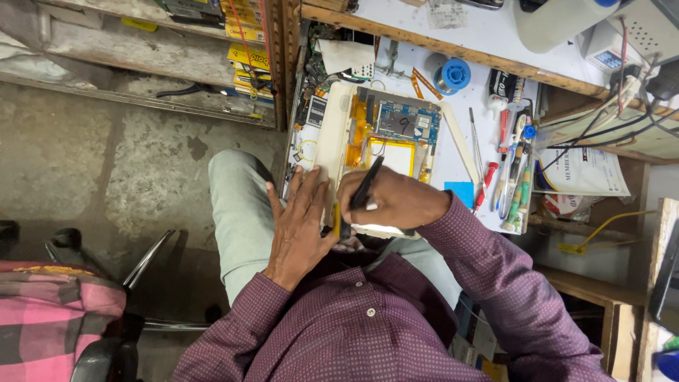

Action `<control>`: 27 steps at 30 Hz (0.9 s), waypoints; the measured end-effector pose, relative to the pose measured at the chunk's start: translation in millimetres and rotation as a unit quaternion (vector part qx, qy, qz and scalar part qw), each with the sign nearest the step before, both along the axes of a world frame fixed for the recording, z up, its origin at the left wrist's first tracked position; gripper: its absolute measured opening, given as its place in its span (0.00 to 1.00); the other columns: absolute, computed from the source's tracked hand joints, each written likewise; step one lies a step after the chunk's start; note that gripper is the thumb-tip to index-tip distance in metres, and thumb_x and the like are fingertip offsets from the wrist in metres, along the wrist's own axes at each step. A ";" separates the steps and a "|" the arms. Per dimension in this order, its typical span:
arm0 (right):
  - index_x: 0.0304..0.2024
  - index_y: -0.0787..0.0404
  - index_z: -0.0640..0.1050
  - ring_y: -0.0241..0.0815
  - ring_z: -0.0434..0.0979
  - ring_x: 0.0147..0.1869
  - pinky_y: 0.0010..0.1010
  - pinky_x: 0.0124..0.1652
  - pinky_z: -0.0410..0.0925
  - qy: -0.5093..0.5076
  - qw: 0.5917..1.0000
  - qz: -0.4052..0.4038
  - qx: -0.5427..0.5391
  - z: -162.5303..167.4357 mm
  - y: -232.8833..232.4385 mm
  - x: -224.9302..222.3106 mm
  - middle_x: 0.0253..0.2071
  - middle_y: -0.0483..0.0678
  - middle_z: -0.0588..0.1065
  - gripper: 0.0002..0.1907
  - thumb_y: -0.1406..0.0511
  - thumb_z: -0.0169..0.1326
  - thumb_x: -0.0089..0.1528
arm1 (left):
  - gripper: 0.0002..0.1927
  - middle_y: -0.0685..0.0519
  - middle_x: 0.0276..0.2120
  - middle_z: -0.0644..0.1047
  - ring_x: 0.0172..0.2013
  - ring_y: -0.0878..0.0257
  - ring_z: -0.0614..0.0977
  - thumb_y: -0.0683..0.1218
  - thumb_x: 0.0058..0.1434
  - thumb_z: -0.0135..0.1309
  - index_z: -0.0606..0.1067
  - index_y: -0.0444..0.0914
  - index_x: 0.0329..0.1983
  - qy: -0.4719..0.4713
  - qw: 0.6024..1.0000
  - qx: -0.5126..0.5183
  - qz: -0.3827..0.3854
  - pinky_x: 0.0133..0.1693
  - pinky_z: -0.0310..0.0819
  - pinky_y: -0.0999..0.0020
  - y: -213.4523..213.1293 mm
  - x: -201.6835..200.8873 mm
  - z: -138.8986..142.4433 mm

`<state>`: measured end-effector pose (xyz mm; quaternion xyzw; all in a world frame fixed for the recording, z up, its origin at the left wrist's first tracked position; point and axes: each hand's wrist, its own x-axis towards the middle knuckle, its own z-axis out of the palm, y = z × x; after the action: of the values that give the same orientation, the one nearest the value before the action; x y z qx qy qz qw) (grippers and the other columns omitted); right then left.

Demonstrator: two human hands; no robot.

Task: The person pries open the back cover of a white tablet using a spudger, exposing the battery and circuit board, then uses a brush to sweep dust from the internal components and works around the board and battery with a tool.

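A: So, what am I looking at from up here?

B: Biggest first: I see a white workbench (453,166) running along the top right, cluttered, with grey concrete floor to its left. On the bench lies an opened tablet (375,152), back cover off, its blue circuit board (404,122) at the far end and a pale battery (395,155) nearer the person. The near edge of the tablet sits at the bench's front edge, right above the lap.

A: And the hands?

B: The left hand (300,219) lies flat, fingers spread and nearly straight, palm down on the tablet's near left corner. It grips nothing; it presses on the white frame. The right hand (392,201) is curled closed around a slim black tool (366,185), held like a pen, the upper end slanting up over the battery. The lower tip is hidden between the two hands (I can't tell what it touches).

A: Anything else nearby?

B: Right of the tablet, a row of screwdrivers (513,180) with red, green and blue handles, well apart from the right hand. A blue spool (455,73) sits beyond the tablet's far right corner, and a small blue square pad (460,192) lies just beside the right wrist.
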<state>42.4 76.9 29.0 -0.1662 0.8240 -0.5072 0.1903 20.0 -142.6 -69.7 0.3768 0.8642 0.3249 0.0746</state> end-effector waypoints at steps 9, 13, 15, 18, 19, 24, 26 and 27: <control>0.38 0.66 0.77 0.43 0.76 0.40 0.33 0.44 0.71 0.082 0.995 -0.056 0.028 -3.8 -6.7 8.7 0.38 0.50 0.74 0.06 0.69 0.59 0.62 | 0.51 0.42 0.73 0.58 0.74 0.45 0.52 0.67 0.56 0.59 0.62 0.29 0.71 0.027 1.000 0.007 -0.009 0.68 0.26 0.28 -0.9 2.2 -0.9; 0.42 0.65 0.79 0.40 0.78 0.38 0.32 0.39 0.72 0.064 0.952 -0.289 -0.079 -5.3 0.2 34.2 0.38 0.49 0.77 0.05 0.70 0.60 0.64 | 0.48 0.42 0.72 0.58 0.74 0.44 0.52 0.65 0.53 0.62 0.65 0.32 0.68 0.004 1.000 0.024 -0.011 0.68 0.26 0.28 -4.8 2.7 1.7; 0.45 0.65 0.79 0.38 0.79 0.34 0.32 0.35 0.73 0.026 0.874 -0.472 -0.110 -4.0 10.8 49.0 0.39 0.49 0.78 0.08 0.70 0.59 0.63 | 0.44 0.44 0.72 0.59 0.74 0.44 0.51 0.64 0.52 0.64 0.68 0.35 0.66 0.004 0.999 0.047 -0.010 0.68 0.26 0.28 -8.5 2.5 2.4; 0.41 0.65 0.79 0.39 0.81 0.37 0.32 0.38 0.75 0.063 0.884 -0.455 -0.090 -4.6 17.4 78.1 0.38 0.50 0.77 0.04 0.70 0.59 0.64 | 0.38 0.45 0.72 0.60 0.74 0.45 0.52 0.61 0.52 0.65 0.73 0.39 0.62 -0.002 0.998 0.065 -0.015 0.68 0.27 0.28 -13.9 1.7 2.1; 0.41 0.65 0.80 0.40 0.81 0.39 0.32 0.40 0.74 0.090 0.901 -0.421 -0.055 -8.3 15.2 84.4 0.38 0.50 0.78 0.04 0.70 0.60 0.63 | 0.36 0.46 0.72 0.60 0.75 0.45 0.52 0.59 0.53 0.65 0.74 0.39 0.62 -0.004 0.998 0.068 -0.019 0.69 0.27 0.29 -15.8 1.3 1.6; 0.39 0.64 0.82 0.42 0.82 0.44 0.34 0.46 0.75 0.202 0.924 -0.324 0.013 -30.4 -20.0 94.8 0.40 0.48 0.81 0.05 0.71 0.63 0.60 | 0.33 0.49 0.71 0.62 0.75 0.47 0.53 0.54 0.54 0.67 0.75 0.39 0.61 -0.022 0.997 0.073 -0.029 0.69 0.29 0.29 -16.8 2.5 -2.3; 0.42 0.66 0.81 0.45 0.82 0.46 0.34 0.46 0.75 0.199 0.933 -0.299 -0.004 -31.8 -36.0 91.2 0.42 0.51 0.80 0.07 0.71 0.62 0.61 | 0.31 0.50 0.72 0.62 0.76 0.47 0.53 0.53 0.54 0.67 0.75 0.40 0.60 -0.027 0.996 0.078 -0.022 0.70 0.29 0.29 -15.6 2.2 -4.0; 0.43 0.67 0.81 0.46 0.82 0.47 0.34 0.46 0.75 0.198 0.938 -0.286 -0.012 -28.3 -40.1 89.9 0.43 0.52 0.79 0.08 0.71 0.62 0.61 | 0.31 0.50 0.72 0.63 0.76 0.48 0.53 0.52 0.53 0.67 0.75 0.41 0.60 -0.024 0.997 0.075 -0.022 0.70 0.30 0.29 -15.7 2.1 -4.7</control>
<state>132.4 36.8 0.7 -0.0227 0.8515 -0.5071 -0.1315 22.1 -158.4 -74.4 0.3922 0.8271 0.3957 0.0737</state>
